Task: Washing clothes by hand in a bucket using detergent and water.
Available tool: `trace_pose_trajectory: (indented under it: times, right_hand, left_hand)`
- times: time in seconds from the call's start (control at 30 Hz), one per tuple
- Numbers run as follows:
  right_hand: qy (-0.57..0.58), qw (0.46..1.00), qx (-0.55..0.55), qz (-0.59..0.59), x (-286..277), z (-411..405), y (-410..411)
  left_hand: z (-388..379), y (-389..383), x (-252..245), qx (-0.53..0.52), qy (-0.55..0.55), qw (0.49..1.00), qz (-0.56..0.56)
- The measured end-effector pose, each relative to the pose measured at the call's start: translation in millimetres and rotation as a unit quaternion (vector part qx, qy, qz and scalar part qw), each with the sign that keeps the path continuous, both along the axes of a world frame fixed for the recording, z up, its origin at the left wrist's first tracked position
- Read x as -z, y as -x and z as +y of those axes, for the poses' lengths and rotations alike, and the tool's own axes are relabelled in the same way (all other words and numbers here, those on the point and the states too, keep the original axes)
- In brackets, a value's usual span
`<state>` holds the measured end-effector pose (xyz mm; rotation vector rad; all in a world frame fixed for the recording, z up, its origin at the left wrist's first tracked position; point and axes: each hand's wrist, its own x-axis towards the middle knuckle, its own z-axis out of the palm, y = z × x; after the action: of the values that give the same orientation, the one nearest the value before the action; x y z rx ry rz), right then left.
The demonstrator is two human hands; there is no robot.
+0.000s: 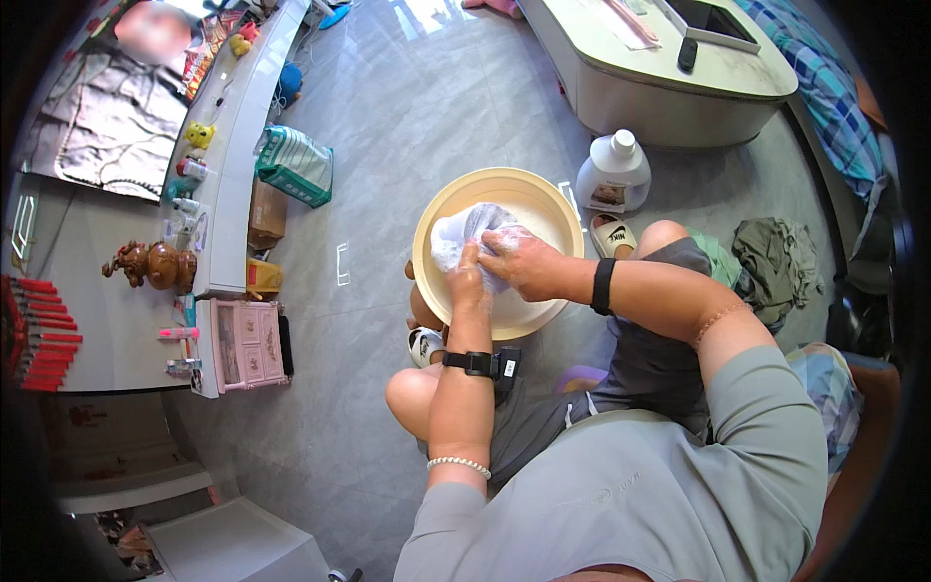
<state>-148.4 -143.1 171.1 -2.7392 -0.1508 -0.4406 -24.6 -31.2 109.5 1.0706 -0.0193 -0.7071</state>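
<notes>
A pale yellow plastic basin (pixel 502 176) stands on the floor between my knees. Over it, a wet white cloth (pixel 458 231) covered in suds is bunched up in both hands. My left hand (pixel 469 280) grips the cloth from the near side, thumb pointing away from me. From the right, my right hand (pixel 520 263) clasps the same cloth, with foam on its knuckles. The two hands touch or nearly touch at the middle of the cloth. Whitish, soapy liquid shows in the basin around them; the cloth's underside is hidden.
A white detergent jug (pixel 615 172) stands just beyond the basin at right, near a rounded white table (pixel 654 87). Crumpled clothes (pixel 774 254) lie at far right. To the left are a green-and-white package (pixel 294 166), a small pink drawer cabinet (pixel 251 342) and a long white console (pixel 244 124).
</notes>
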Motion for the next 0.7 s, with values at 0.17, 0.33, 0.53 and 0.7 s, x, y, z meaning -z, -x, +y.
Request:
trace_pose_trajectory:
  times: [0.17, 0.33, 0.53, 0.7]
  right_hand:
    - [-0.277, 0.951, 0.128, -0.051, -16, -29, -23]
    - [-0.677, 0.688, 0.104, 0.242, -3, -63, -16]
    - [-0.736, 0.599, -0.083, 0.305, 2, -53, -16]
    - [-0.641, 0.685, -0.024, 0.346, 22, -43, -16]
  left_hand:
    - [15, -20, 11, -0.024, -0.003, 0.983, -0.180]
    - [2, -6, -12, 0.020, 0.091, 0.980, -0.178]
    - [3, -14, -12, 0.024, 0.058, 0.964, -0.260]
    - [-8, -5, -28, 0.030, -0.084, 0.894, -0.439]
